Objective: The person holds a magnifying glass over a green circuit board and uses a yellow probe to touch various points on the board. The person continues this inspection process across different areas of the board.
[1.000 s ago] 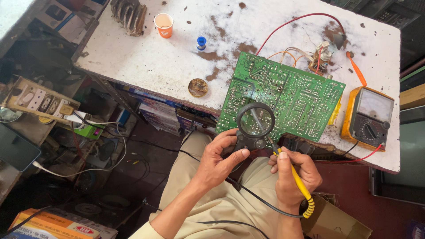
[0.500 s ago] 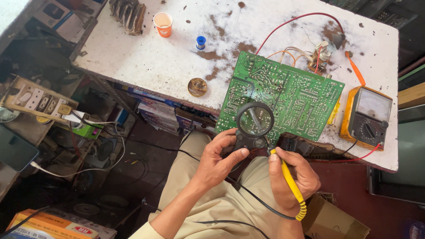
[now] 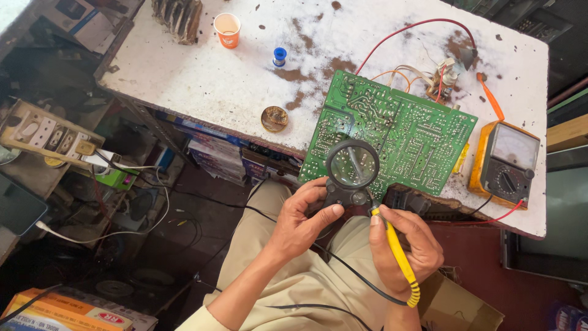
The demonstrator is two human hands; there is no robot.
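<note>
Since the earlier frames the right hand (image 3: 404, 245) has shifted a little, and the yellow iron (image 3: 395, 251) now lies steeper, its tail lower toward the wrist; the left hand (image 3: 303, 217) and the magnifier (image 3: 351, 164) have stayed put. The left hand is closed on the magnifier's black handle, holding the round lens over the near edge of the green board (image 3: 404, 132). The right hand grips the iron like a pen, its tip up by the lens rim at the board's edge. The board lies flat on the stained white table (image 3: 202, 73), partly overhanging the near edge. A meter (image 3: 505, 162) sits just right of it, with red leads. A paper cup (image 3: 227, 29), a blue spool (image 3: 279, 56) and a round tin (image 3: 274, 118) lie apart to the left.
</note>
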